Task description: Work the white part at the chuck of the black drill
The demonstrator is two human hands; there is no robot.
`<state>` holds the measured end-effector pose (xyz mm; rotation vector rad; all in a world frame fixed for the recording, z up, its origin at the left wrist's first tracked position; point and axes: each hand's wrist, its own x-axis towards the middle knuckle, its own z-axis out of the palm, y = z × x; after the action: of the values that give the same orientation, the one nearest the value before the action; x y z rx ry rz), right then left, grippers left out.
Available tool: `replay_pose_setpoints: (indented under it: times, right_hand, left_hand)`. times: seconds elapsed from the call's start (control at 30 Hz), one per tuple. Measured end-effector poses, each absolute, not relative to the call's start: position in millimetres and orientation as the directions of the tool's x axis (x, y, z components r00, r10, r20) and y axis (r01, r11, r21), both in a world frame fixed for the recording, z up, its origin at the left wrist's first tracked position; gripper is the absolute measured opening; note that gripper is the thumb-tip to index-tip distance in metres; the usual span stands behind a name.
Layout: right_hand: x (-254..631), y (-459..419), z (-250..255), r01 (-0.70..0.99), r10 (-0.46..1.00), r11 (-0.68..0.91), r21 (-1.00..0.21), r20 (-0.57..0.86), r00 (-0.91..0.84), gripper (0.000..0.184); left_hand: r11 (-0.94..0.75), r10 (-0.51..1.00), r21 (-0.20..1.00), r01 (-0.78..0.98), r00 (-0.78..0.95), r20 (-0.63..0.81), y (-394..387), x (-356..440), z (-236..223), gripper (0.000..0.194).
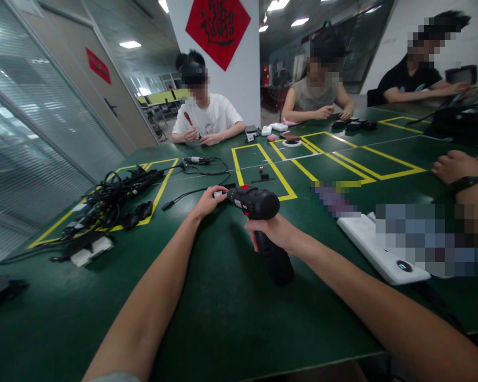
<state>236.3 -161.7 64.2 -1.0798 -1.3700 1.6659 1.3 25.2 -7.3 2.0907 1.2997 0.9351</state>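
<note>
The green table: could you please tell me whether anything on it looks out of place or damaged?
The black cables lie in a tangled heap on the left, some straying past the yellow tape, which looks untidy. Nothing looks spilled, and the drill in the right hand shows no visible damage.

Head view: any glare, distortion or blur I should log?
Head view: a ceiling light blows out to near white; head view: the door leans, perhaps from tilt or lens distortion; head view: pixel blocks mask faces; head view: the drill reads clearly, though detail beside the left hand is too small to tell.
</note>
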Motion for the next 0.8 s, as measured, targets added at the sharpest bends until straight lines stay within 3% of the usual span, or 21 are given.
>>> replay_pose_setpoints:
  times: [0.8]
  right_hand:
    - [235.3,-160.6,61.7,-0.024,0.902,-0.203,-0.979,-0.178,-0.392,0.015]
  left_hand:
    - [-0.392,0.918,0.740,0.546,0.278,0.282,25.1,2.3,-7.9,0.032]
